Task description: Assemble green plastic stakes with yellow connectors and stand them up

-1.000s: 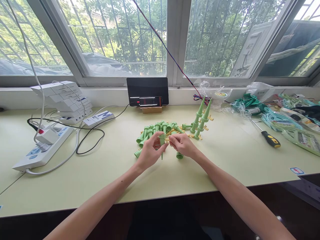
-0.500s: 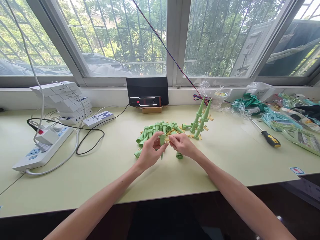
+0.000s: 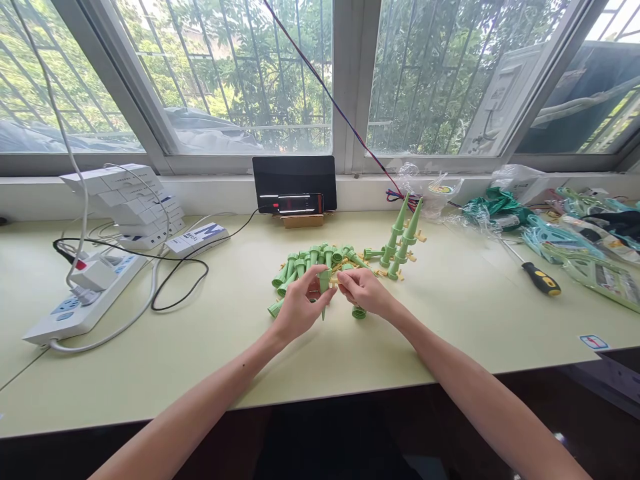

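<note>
My left hand (image 3: 301, 300) is closed around a green plastic watering spike (image 3: 325, 283), its narrow tip pointing down. From the right, my right hand (image 3: 364, 291) pinches a small yellow valve piece (image 3: 335, 283) at the spike's side. Whether the valve is seated in the spike I cannot tell. Behind my hands lies a pile of green spikes (image 3: 291, 268) with yellow pieces among them. Under my right hand rests another green part (image 3: 359, 311), partly covered. Two stacks of green spikes (image 3: 403, 243) with yellow valves stand upright to the right of the pile.
A power strip (image 3: 83, 300) with cables and a stack of white boxes (image 3: 127, 203) occupy the left. A tablet (image 3: 295, 177) with a phone before it leans at the window. On the right are a screwdriver (image 3: 540, 278) and packaged items (image 3: 565, 240).
Very little differs. Both hands keep their hold on the spike and the yellow valve, with only a slight shift of the fingers.
</note>
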### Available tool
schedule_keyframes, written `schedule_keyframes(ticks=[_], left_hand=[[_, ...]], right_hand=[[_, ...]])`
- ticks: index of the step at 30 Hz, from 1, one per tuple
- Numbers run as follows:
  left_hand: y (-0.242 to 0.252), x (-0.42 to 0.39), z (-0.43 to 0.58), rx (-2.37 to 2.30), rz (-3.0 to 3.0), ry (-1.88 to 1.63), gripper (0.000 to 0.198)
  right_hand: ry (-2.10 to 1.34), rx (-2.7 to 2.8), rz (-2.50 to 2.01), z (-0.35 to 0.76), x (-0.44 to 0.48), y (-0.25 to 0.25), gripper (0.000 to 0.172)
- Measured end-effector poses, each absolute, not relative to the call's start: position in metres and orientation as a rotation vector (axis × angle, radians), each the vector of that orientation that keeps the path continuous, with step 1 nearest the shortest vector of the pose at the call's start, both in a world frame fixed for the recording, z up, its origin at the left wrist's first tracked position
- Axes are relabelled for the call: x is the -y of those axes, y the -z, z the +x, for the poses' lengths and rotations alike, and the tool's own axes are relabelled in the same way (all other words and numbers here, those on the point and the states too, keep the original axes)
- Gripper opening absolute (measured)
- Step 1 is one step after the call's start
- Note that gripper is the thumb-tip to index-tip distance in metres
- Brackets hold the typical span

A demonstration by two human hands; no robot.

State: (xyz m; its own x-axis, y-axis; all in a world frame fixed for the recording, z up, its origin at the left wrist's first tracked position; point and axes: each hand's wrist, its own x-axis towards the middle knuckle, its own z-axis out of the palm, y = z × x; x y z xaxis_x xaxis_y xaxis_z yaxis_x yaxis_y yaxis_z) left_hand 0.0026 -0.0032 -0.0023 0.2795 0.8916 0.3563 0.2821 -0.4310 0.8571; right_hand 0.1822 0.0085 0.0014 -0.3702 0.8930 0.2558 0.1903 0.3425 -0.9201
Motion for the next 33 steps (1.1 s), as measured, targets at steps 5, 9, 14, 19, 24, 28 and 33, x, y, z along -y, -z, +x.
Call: schedule_keyframes(ticks=[5,9,14,19,24,28,33], left_hand=[[0.001,0.0042,0.0023,-1.049,1.884,-1.132,0.035],[0.0024,0.003,0.0018,-1.048,1.899,-1.138,0.035],[0.0039,0.002,0.0014,-1.063,1.915,-1.15,0.035],[0.0029,0.0027,0.0021,-1.052,1.881,-1.186,0.036],[0.0016,0.0037,0.0031,-1.052,1.869,-1.217,0.037],[0.0011,0.0042,0.0032,-1.055,1.892,-1.212,0.036],[0.0014,0.0037,0.0025,-1.057,1.91,-1.206,0.035]], right_hand=[[-1.096,1.777,-0.956,0.1824,-0.008,-0.0016,0.052],[-1.13,1.76,-0.942,0.1815,-0.0086,-0.0006,0.052],[-1.175,1.73,-0.912,0.1807,-0.0095,0.0002,0.052],[-1.226,1.707,-0.896,0.1809,-0.0093,-0.0004,0.053],[-1.283,1.675,-0.888,0.1803,-0.0086,-0.0018,0.053],[-1.314,1.66,-0.883,0.18,-0.0071,-0.0035,0.053],[-1.289,1.685,-0.894,0.1809,-0.0069,-0.0041,0.054]])
